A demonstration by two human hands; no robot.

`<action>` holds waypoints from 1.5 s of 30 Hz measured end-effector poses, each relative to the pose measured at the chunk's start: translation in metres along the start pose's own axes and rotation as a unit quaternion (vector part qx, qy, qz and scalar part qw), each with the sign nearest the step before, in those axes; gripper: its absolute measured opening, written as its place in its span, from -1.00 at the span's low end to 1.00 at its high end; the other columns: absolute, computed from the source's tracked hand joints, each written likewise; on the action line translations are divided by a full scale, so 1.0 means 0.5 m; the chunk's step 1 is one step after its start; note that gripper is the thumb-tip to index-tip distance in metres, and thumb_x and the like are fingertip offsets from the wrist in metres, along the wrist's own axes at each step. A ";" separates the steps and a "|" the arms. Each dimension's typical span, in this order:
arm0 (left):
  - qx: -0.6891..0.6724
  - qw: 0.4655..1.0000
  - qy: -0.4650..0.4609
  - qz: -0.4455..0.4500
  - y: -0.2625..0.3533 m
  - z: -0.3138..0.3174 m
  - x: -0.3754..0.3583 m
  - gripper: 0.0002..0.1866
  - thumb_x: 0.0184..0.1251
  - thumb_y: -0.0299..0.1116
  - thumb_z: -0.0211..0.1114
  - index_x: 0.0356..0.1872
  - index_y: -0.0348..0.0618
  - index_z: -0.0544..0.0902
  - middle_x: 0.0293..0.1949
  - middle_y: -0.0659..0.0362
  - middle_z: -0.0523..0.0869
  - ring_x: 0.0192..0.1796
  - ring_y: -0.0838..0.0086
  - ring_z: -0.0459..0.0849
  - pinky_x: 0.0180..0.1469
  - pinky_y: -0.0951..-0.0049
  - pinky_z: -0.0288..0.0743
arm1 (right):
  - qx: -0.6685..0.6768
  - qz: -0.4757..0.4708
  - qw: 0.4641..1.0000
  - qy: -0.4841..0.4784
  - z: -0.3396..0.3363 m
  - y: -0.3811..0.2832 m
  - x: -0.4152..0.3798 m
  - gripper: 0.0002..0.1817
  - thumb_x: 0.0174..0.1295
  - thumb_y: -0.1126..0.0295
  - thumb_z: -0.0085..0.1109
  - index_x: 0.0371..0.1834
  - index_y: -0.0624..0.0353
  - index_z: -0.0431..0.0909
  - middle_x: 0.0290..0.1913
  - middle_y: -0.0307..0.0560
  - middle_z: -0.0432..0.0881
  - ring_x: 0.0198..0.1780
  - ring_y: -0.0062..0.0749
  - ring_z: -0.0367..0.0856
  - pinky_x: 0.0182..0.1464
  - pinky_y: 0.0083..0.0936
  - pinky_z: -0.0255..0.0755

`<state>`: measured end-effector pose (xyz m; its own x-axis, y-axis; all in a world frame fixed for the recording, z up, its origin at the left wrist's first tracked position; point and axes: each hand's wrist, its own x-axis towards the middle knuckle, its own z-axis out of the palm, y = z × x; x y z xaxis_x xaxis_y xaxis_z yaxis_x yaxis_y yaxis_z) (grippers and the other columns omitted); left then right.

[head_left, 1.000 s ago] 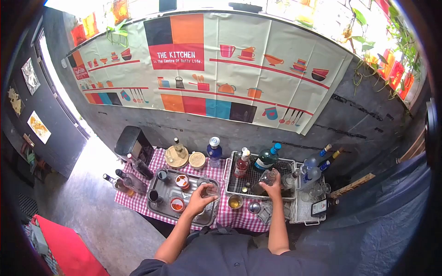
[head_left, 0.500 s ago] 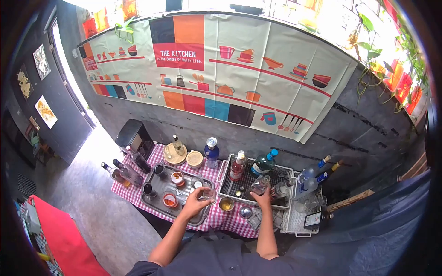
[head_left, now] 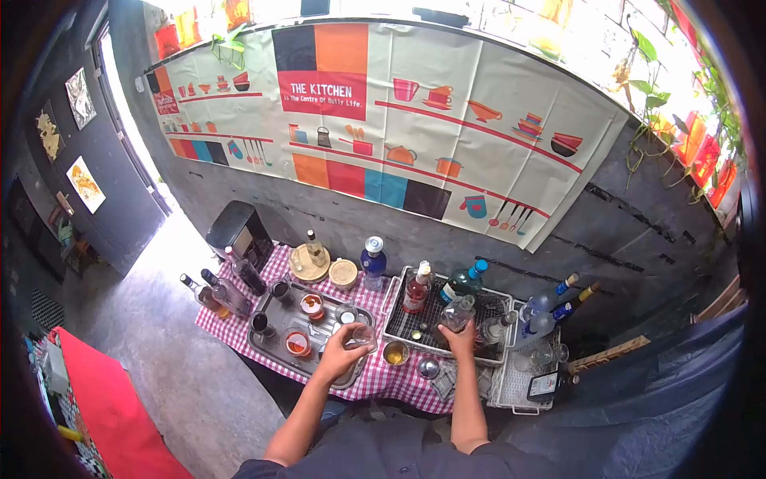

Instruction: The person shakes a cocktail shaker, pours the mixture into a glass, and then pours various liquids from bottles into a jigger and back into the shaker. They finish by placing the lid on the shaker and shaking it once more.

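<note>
Two clear vessels: tilted bottle [head_left: 457, 314], upright glass [head_left: 361, 337].

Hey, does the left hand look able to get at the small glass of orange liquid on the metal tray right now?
Probably not at once: the left hand is wrapped round a clear drinking glass. The small glass of orange liquid stands just beside it on the metal tray, with nothing between them, so it looks near enough once that hand is free.

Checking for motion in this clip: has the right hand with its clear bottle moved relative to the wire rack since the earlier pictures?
Cannot tell: the right hand holds the clear bottle over the wire rack front, as before; shifts match camera movement.
</note>
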<state>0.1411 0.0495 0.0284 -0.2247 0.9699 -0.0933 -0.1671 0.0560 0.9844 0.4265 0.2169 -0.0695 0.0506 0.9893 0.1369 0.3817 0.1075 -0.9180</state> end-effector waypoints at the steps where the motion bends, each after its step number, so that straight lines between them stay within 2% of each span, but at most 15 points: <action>1: 0.000 1.000 0.006 0.007 0.009 -0.005 -0.001 -0.47 0.20 -0.62 0.45 0.22 -0.28 0.51 0.13 0.11 0.65 0.20 0.45 0.63 0.24 0.40 0.59 | -0.009 0.004 1.000 0.010 -0.005 -0.018 0.001 -0.20 -0.20 0.29 0.69 0.17 0.24 0.47 0.05 0.04 0.69 0.06 -0.15 0.67 0.15 -0.24 0.49; 6: -0.024 1.000 -0.006 0.009 0.017 -0.048 0.018 -0.44 0.18 -0.66 0.45 0.23 -0.31 0.50 0.15 0.10 0.63 0.23 0.42 0.61 0.25 0.40 0.59 | 0.065 -0.021 0.996 0.049 -0.024 -0.098 -0.004 -0.30 -0.09 0.44 0.64 0.14 0.22 0.46 0.00 -0.14 0.65 0.02 -0.40 0.63 0.11 -0.40 0.52; 9: -0.040 0.999 -0.025 0.010 0.038 -0.079 0.027 -0.43 0.17 -0.65 0.46 0.23 -0.29 0.50 0.16 0.11 0.63 0.24 0.42 0.60 0.25 0.40 0.59 | 0.199 -0.076 0.975 0.060 -0.030 -0.175 -0.021 -0.26 -0.11 0.29 0.68 0.16 0.23 0.49 0.02 -0.08 0.65 0.06 -0.23 0.64 0.14 -0.22 0.50; 13: -0.030 0.998 -0.058 0.022 0.069 -0.133 0.041 -0.41 0.15 -0.57 0.51 0.24 -0.24 0.51 0.16 0.16 0.64 0.24 0.47 0.60 0.26 0.41 0.54 | 0.244 -0.188 0.949 0.067 -0.022 -0.297 -0.047 -0.31 -0.02 0.26 0.50 0.21 0.24 0.46 0.05 -0.04 0.62 0.03 -0.30 0.63 0.15 -0.32 0.49; 17: -0.013 0.995 -0.092 0.044 0.093 -0.190 0.065 -0.38 0.14 -0.52 0.53 0.26 -0.22 0.51 0.16 0.19 0.65 0.24 0.48 0.60 0.25 0.41 0.52 | 0.361 -0.159 0.919 -0.020 0.025 -0.394 -0.080 -0.17 -0.02 0.23 0.47 0.32 0.33 0.33 0.20 0.11 0.55 0.19 -0.05 0.63 0.28 -0.20 0.49; 18: -0.016 0.994 -0.100 0.051 0.103 -0.199 0.070 -0.38 0.14 -0.53 0.53 0.26 -0.22 0.51 0.15 0.19 0.65 0.24 0.48 0.60 0.25 0.41 0.52 | 0.332 -0.158 0.929 -0.033 0.034 -0.432 -0.090 -0.12 -0.02 0.21 0.41 0.39 0.35 0.28 0.22 0.14 0.55 0.31 0.18 0.55 0.30 -0.09 0.47; 21: -0.006 0.988 -0.132 0.076 0.162 -0.224 0.073 -0.38 0.14 -0.54 0.52 0.27 -0.23 0.50 0.16 0.16 0.65 0.22 0.48 0.61 0.28 0.41 0.52 | 0.343 -0.136 0.924 -0.100 0.069 -0.482 -0.107 -0.12 -0.08 0.37 0.55 0.35 0.35 0.31 0.24 0.16 0.57 0.23 -0.03 0.62 0.30 -0.19 0.49; 22: -0.008 0.987 -0.142 0.076 0.170 -0.236 0.078 -0.37 0.14 -0.54 0.52 0.27 -0.23 0.50 0.16 0.15 0.64 0.22 0.48 0.61 0.28 0.41 0.52 | 0.308 -0.137 0.935 -0.112 0.078 -0.484 -0.107 -0.17 -0.13 0.41 0.60 0.27 0.32 0.40 0.16 0.06 0.62 0.18 -0.17 0.64 0.27 -0.28 0.49; 25: 0.007 0.984 -0.153 0.091 0.212 -0.267 0.082 -0.38 0.14 -0.54 0.53 0.26 -0.24 0.51 0.13 0.14 0.67 0.18 0.47 0.65 0.25 0.42 0.55 | 0.099 -0.147 0.972 -0.157 0.083 -0.512 -0.115 -0.21 -0.19 0.33 0.67 0.17 0.27 0.48 0.05 -0.06 0.65 0.09 -0.32 0.65 0.21 -0.38 0.49; 26: 0.017 0.982 -0.158 0.099 0.221 -0.277 0.085 -0.39 0.14 -0.54 0.53 0.25 -0.24 0.51 0.11 0.14 0.68 0.16 0.47 0.65 0.24 0.42 0.56 | 0.067 -0.161 0.968 -0.181 0.088 -0.529 -0.109 -0.20 -0.24 0.25 0.71 0.13 0.26 0.51 -0.05 -0.10 0.66 -0.01 -0.38 0.65 0.13 -0.43 0.49; 29: 0.037 0.978 -0.163 0.127 0.241 -0.304 0.098 -0.39 0.12 -0.52 0.54 0.24 -0.26 0.53 0.08 0.12 0.69 0.12 0.46 0.68 0.21 0.39 0.58 | -0.093 -0.203 0.939 -0.261 0.083 -0.591 -0.106 -0.18 -0.22 0.18 0.69 0.14 0.27 0.50 -0.09 -0.05 0.68 -0.06 -0.37 0.69 0.08 -0.41 0.52; 34: 0.085 0.968 -0.146 0.183 0.261 -0.330 0.109 -0.38 0.08 -0.46 0.56 0.22 -0.26 0.56 0.09 0.10 0.67 0.10 0.42 0.70 0.14 0.38 0.60 | -0.236 -0.200 0.890 -0.334 0.080 -0.675 -0.108 -0.13 -0.19 0.08 0.62 0.20 0.28 0.47 -0.07 0.16 0.71 0.01 0.10 0.71 0.09 -0.20 0.56; 38: 0.136 0.960 -0.150 0.195 0.289 -0.338 0.105 -0.36 0.06 -0.56 0.54 0.24 -0.32 0.53 0.09 0.10 0.67 0.15 0.44 0.67 0.21 0.40 0.54 | -0.283 -0.194 0.865 -0.366 0.075 -0.694 -0.105 -0.18 -0.18 0.10 0.57 0.15 0.29 0.47 -0.08 0.24 0.70 -0.02 0.15 0.70 0.03 -0.15 0.58; 41: 0.141 0.953 -0.145 0.227 0.296 -0.338 0.109 -0.40 0.05 -0.43 0.56 0.19 -0.19 0.59 0.09 0.10 0.67 0.11 0.35 0.68 0.08 0.34 0.60 | -0.318 -0.185 0.848 -0.381 0.071 -0.715 -0.106 -0.20 -0.18 0.10 0.56 0.13 0.29 0.47 -0.12 0.24 0.70 -0.05 0.15 0.71 0.00 -0.14 0.58; 45: 0.163 0.942 -0.157 0.246 0.291 -0.337 0.120 -0.40 0.04 -0.43 0.56 0.18 -0.20 0.60 0.06 0.06 0.68 0.09 0.30 0.70 0.08 0.33 0.60 | -0.348 -0.186 0.835 -0.383 0.069 -0.731 -0.109 -0.22 -0.18 0.11 0.55 0.10 0.30 0.45 -0.14 0.24 0.70 -0.07 0.16 0.71 -0.03 -0.11 0.59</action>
<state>-0.0582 0.0759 0.1409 0.1048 0.9167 0.3857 0.1986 -0.3993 0.8951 0.2523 0.1269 0.2458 -0.6942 0.7022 -0.1581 0.6973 0.6015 -0.3898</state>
